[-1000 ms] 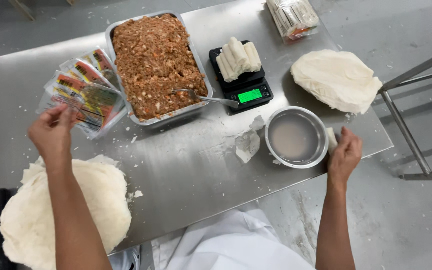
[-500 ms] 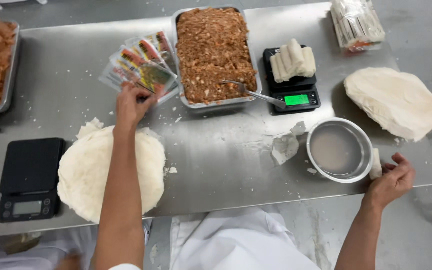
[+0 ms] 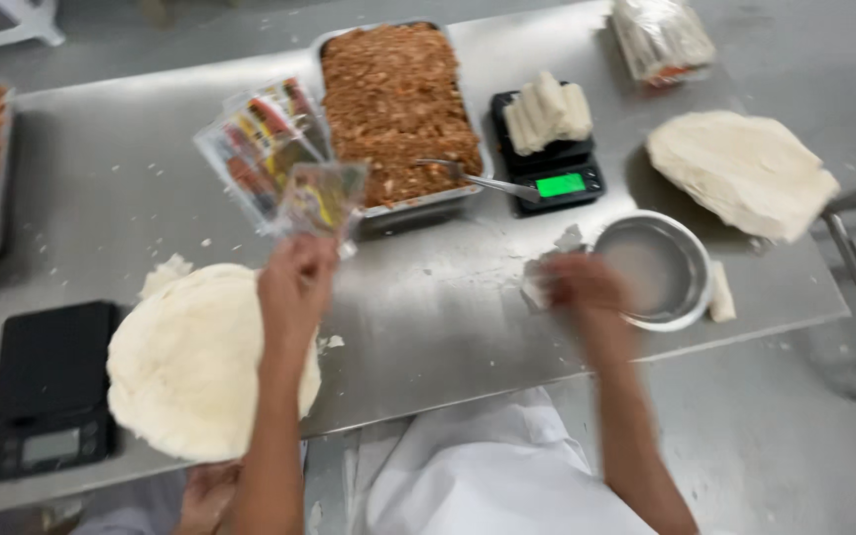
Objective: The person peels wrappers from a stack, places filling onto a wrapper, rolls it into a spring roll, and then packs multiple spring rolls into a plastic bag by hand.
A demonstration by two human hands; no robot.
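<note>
Now my left hand (image 3: 294,282) has lifted one printed plastic packet (image 3: 321,198) off the stack of packets (image 3: 255,149), pinched at frame centre-left above the steel table (image 3: 428,307), while my blurred right hand (image 3: 577,287) has moved inward beside the metal bowl (image 3: 658,269), grip unreadable.

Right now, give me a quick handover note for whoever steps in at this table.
Left hand: holds a clear packet lifted off the packet stack.
Right hand: blurred, empty as far as shows, beside the metal bowl and a torn wrapper scrap.
Done: rolls lie on the scale.
Left: filling tray full, wrapper stack unused.
</note>
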